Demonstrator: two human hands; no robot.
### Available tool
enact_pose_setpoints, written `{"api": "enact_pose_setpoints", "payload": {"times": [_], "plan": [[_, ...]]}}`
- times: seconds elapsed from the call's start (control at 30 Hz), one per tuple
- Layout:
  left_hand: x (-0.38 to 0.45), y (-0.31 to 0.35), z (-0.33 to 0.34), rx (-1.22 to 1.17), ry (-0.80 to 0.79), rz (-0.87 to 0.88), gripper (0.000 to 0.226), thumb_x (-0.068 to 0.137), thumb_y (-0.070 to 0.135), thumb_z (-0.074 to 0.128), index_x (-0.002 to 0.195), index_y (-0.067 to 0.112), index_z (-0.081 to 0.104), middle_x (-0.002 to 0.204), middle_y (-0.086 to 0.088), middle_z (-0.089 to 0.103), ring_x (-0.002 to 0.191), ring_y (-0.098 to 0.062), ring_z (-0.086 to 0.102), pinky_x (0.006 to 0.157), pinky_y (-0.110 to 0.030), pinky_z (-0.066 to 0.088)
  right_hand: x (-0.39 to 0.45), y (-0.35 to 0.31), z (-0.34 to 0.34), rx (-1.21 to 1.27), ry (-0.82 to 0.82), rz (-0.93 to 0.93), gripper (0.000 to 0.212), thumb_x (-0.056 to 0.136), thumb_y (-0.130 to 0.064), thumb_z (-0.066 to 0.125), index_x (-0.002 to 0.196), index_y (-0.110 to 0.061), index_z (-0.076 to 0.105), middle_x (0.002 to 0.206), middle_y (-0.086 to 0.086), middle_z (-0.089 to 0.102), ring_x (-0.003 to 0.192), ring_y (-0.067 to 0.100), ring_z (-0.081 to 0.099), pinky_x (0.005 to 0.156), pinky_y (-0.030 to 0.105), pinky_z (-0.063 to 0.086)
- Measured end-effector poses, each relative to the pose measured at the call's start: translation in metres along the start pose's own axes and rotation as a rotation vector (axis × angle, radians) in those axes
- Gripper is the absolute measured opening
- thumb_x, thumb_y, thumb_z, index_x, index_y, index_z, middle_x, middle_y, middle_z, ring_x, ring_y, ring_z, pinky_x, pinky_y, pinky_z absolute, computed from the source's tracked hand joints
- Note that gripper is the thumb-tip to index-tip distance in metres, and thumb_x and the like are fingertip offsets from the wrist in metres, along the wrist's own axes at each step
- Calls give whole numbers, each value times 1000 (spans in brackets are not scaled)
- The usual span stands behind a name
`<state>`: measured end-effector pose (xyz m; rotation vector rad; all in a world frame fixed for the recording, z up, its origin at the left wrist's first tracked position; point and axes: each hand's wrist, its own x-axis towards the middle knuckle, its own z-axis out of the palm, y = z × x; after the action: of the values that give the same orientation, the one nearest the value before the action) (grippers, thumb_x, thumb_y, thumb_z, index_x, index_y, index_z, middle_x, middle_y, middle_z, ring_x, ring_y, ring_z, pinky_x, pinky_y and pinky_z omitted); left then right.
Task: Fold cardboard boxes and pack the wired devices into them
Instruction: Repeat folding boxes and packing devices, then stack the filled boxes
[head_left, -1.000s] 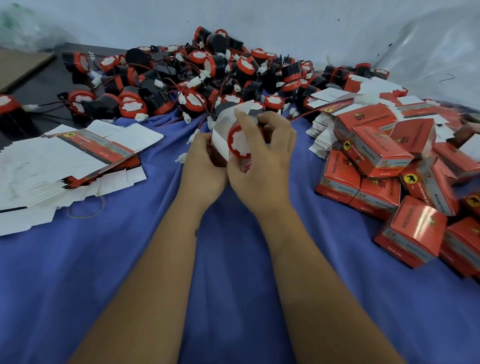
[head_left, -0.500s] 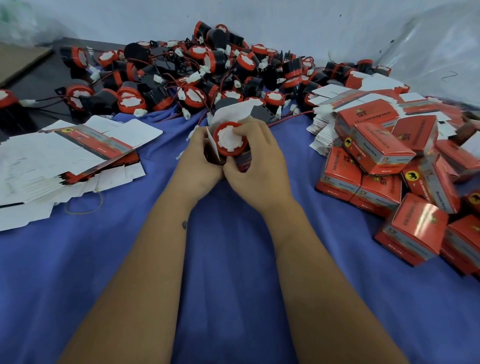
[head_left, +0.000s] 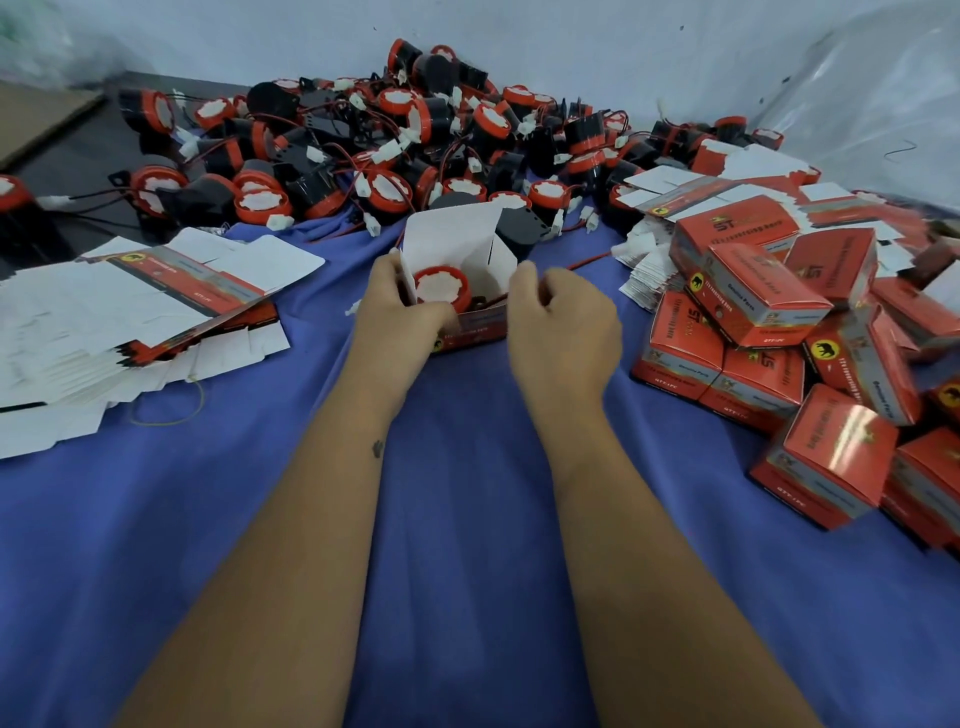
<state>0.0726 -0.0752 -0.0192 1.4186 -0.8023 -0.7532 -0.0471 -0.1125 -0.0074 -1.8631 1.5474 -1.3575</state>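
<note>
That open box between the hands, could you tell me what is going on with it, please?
A person is packing a wired device into a red cardboard box on the blue cloth. The device sits inside, and the white flaps stand open. The left hand grips the box's left side; the right hand is at its right edge, fingers curled. Loose devices are heaped behind, flat unfolded boxes lie to the left, and closed boxes are piled to the right.
</note>
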Motion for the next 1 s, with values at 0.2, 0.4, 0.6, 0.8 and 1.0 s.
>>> {"api": "enact_pose_setpoints", "payload": {"times": [0.2, 0.4, 0.6, 0.8, 1.0], "plan": [[0, 4, 1, 21, -22, -34, 65, 67, -1, 59, 123, 30, 49, 104, 14, 60, 93, -2, 56, 66, -19, 46, 17, 7, -10, 458, 50, 427, 40, 92, -34, 64, 62, -23, 40, 44, -13, 37, 36, 5, 33, 51, 29, 31], [-3, 4, 3, 83, -53, 4, 60, 81, -7, 50, 127, 30, 47, 96, 17, 59, 84, 1, 56, 55, -7, 45, 17, -9, -23, 771, -114, 56, 19, 98, -8, 56, 82, -19, 58, 60, -15, 54, 58, 1, 49, 62, 19, 42], [-7, 6, -1, 75, -144, 7, 56, 74, 2, 50, 110, 44, 54, 91, 18, 68, 83, -3, 62, 69, -24, 51, 10, -11, -22, 858, -403, -30, 31, 88, -24, 40, 84, -9, 67, 105, 20, 66, 110, 30, 61, 99, 26, 44], [-10, 12, -6, 48, -220, 3, 78, 52, 4, 49, 124, 34, 55, 116, -5, 67, 112, -27, 62, 88, -45, 55, 10, -7, -18, 589, -352, 47, 42, 96, -40, 42, 91, -14, 74, 107, 11, 69, 113, 14, 56, 98, 25, 42], [-13, 9, 3, -26, -163, 85, 50, 89, 8, 55, 136, 28, 51, 115, 10, 69, 100, -1, 65, 75, -14, 52, 6, -2, -10, 435, -265, -42, 16, 84, -13, 64, 81, -27, 71, 90, -7, 68, 112, 17, 49, 98, 43, 46]]}}
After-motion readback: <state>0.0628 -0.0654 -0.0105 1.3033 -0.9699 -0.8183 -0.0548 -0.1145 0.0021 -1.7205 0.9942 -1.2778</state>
